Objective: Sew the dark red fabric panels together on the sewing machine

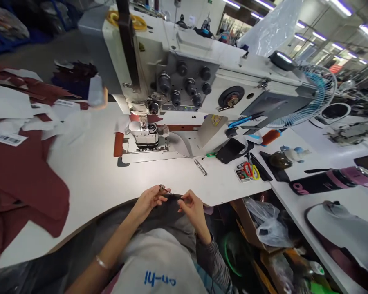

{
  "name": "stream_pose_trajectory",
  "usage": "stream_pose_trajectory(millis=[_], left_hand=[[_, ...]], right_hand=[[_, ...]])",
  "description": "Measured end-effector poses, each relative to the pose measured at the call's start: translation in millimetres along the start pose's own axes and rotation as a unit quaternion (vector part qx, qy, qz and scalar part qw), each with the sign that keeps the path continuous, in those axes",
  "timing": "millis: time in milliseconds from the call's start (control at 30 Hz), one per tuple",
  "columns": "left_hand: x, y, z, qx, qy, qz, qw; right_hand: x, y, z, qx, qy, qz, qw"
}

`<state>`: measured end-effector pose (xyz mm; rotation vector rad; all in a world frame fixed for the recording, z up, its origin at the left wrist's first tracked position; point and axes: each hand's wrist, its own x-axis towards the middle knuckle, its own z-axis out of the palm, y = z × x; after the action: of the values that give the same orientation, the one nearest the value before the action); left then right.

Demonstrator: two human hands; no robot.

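Both my hands are close together over the front edge of the white sewing table (101, 188). My left hand (147, 203) pinches a small metal piece (162, 187) between thumb and fingertips; it resembles a bobbin case, though it is too small to be sure. A thin dark line, perhaps thread, runs from it towards the right. Just across from it, my right hand (192, 209) has its thumb and index finger pressed together; what they hold is too small to make out. Beyond the hands stands a sewing machine (184, 77), its presser foot area (145, 134) facing me.
Dark red fabric pieces (30, 175) and white labelled papers (9, 102) cover the left side. Thread snips (200, 167), scissors (251, 170) and a black box (231, 151) lie at right. Farther right are a bottle (331, 179), a fan (320, 96) and an open carton (248, 224).
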<state>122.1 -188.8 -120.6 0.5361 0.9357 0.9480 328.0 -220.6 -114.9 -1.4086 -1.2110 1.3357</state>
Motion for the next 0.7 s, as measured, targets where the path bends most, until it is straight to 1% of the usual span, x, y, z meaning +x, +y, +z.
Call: stream_pose_trajectory(millis=[67,133,200,233,300,333,400,433,467,500,533,600,633,667,700], left_hand=[[-5.7,0.2,-6.1,0.028,-0.021,-0.003,0.999],[-10.3,-1.0,-10.4,0.029,-0.046,-0.012,0.998],[-13.9,-4.0,-12.9,-0.008,-0.049,-0.01,0.999],[-15.6,-5.9,-13.8,-0.029,-0.042,-0.003,0.999],[-18.8,-9.7,-15.5,-0.047,-0.025,0.016,0.998],[-20.4,-11.3,-16.4,-0.043,-0.019,0.021,0.999],[-23.7,-14.0,-17.9,-0.03,-0.01,0.024,0.999],[-25.1,-15.2,-18.2,-0.026,-0.009,0.022,0.999],[-26.5,-16.5,-18.1,-0.023,-0.01,0.018,1.0],[-27.7,-17.9,-17.7,-0.022,-0.013,0.015,1.0],[-28.8,-19.4,-17.2,-0.02,-0.017,0.013,1.0],[-30.7,-22.6,-16.3,-0.017,-0.019,0.014,1.0],[-31.4,-24.0,-16.3,-0.014,-0.018,0.015,1.0],[-31.9,-25.3,-16.9,-0.012,-0.015,0.016,1.0],[-32.2,-26.3,-17.8,-0.01,-0.011,0.017,1.0]], right_hand=[[4.6,-3.0,3.9,-0.042,-0.032,-0.004,0.999],[7.0,-1.5,13.7,-0.085,-0.053,-0.026,0.995],[6.8,-1.7,27.0,-0.146,-0.062,-0.07,0.985],[5.2,-5.9,33.2,-0.18,-0.062,-0.102,0.976],[-2.7,-26.7,41.9,-0.223,-0.061,-0.184,0.955],[-9.6,-43.3,43.9,-0.217,-0.065,-0.231,0.946],[-29.0,-82.6,44.6,-0.146,-0.062,-0.332,0.93],[-40.7,-101.6,44.3,-0.108,-0.054,-0.385,0.915],[-53.0,-117.7,44.4,-0.09,-0.018,-0.426,0.9],[-65.2,-129.7,45.2,-0.088,0.024,-0.449,0.889],[-77.0,-137.4,46.8,-0.099,0.091,-0.458,0.879],[-98.2,-141.1,51.9,-0.142,0.243,-0.43,0.858],[-107.1,-139.2,54.5,-0.159,0.293,-0.405,0.852],[-114.7,-136.5,56.5,-0.174,0.318,-0.384,0.85],[-120.9,-133.7,57.6,-0.184,0.308,-0.367,0.858]])
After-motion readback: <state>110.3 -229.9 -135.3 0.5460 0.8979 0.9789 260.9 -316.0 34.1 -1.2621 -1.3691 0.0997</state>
